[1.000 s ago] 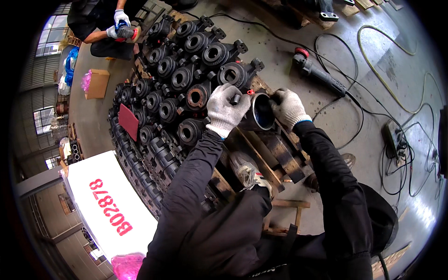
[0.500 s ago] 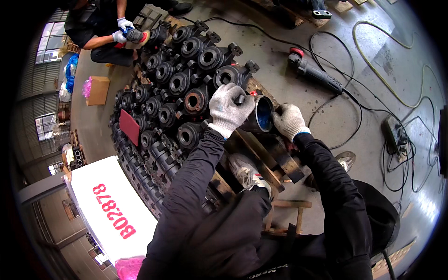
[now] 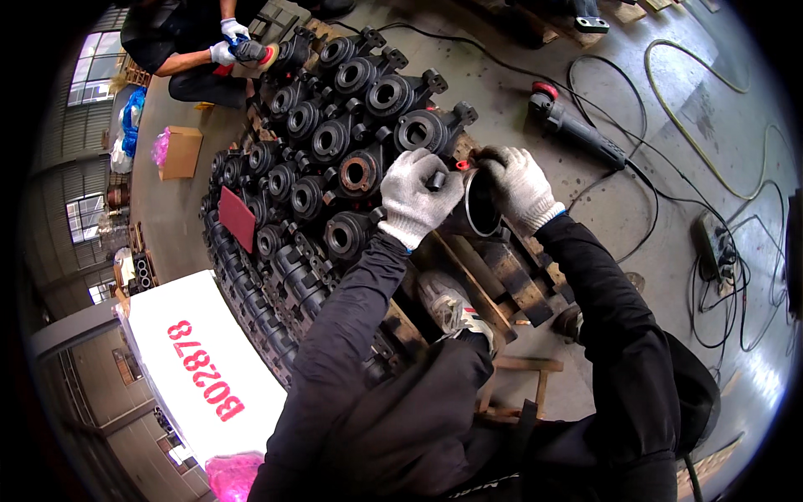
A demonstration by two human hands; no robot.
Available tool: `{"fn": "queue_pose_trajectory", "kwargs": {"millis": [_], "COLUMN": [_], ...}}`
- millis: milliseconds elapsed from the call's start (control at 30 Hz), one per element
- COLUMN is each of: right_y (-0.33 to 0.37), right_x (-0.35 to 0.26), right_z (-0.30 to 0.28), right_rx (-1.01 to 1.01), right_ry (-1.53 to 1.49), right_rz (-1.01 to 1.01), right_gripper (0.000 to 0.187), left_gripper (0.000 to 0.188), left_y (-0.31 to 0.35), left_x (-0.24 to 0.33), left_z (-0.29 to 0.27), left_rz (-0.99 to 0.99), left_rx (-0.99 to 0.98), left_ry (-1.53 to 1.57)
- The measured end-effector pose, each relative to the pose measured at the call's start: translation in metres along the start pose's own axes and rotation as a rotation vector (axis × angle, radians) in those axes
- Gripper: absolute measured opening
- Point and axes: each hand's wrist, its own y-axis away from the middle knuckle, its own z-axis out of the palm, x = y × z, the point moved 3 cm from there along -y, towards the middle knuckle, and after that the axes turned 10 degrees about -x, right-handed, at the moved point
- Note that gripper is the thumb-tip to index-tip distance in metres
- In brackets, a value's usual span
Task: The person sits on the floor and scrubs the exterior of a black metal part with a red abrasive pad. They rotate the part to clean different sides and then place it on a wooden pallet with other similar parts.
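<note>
A black metal casting (image 3: 457, 222) with a wide round bore stands at the near right end of the rows of similar castings. My left hand (image 3: 418, 191), in a pale knit glove, is closed on its left side, and a dark round stub pokes out between the fingers. My right hand (image 3: 520, 186), gloved alike, reaches over the bore's right rim with fingers curled together. Whatever those fingers may hold is hidden. A small red piece (image 3: 462, 166) shows at the top of the rim, between the hands.
Rows of black castings (image 3: 331, 140) fill the pallet, with a dark red plate (image 3: 237, 219) on them. A co-worker's gloved hands (image 3: 224, 53) hold a power tool (image 3: 249, 50) at far left. An angle grinder (image 3: 577, 130) and cables lie on the right floor. A white stencilled sheet (image 3: 201, 360) stands left.
My right hand has moved from beside the casting up and left over its rim, covering most of the blue seen inside the bore. My left hand stays at the casting.
</note>
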Motion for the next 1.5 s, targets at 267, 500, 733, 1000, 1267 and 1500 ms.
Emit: {"fn": "queue_pose_trajectory", "kwargs": {"millis": [267,500,733,1000,1267,1500], "right_y": [0.014,0.022,0.038,0.054,0.047,0.039], "right_x": [0.014,0.024,0.023,0.028,0.015,0.01], "right_z": [0.008,0.002,0.005,0.014,0.005,0.008], "right_rx": [-0.223,-0.576,-0.535,-0.441,-0.114,0.038], "right_ry": [-0.304,-0.489,-0.679,-0.755,-0.389,-0.326], "right_rz": [0.496,0.901,0.949,0.905,0.616,0.573], "right_gripper": [0.029,0.048,0.049,0.04,0.034,0.033], "left_gripper": [0.016,0.018,0.018,0.022,0.029,0.026], "left_y": [0.002,0.0,-0.005,-0.003,-0.004,0.007], "left_x": [0.005,0.018,0.02,0.019,0.041,0.034], "left_z": [-0.001,0.01,0.011,0.012,0.006,0.004], "left_rz": [-0.026,-0.101,-0.074,-0.01,0.142,0.1], "left_rx": [0.049,0.099,0.078,0.107,0.121,0.117], "left_ry": [-0.031,-0.135,-0.148,-0.133,-0.077,-0.083]}}
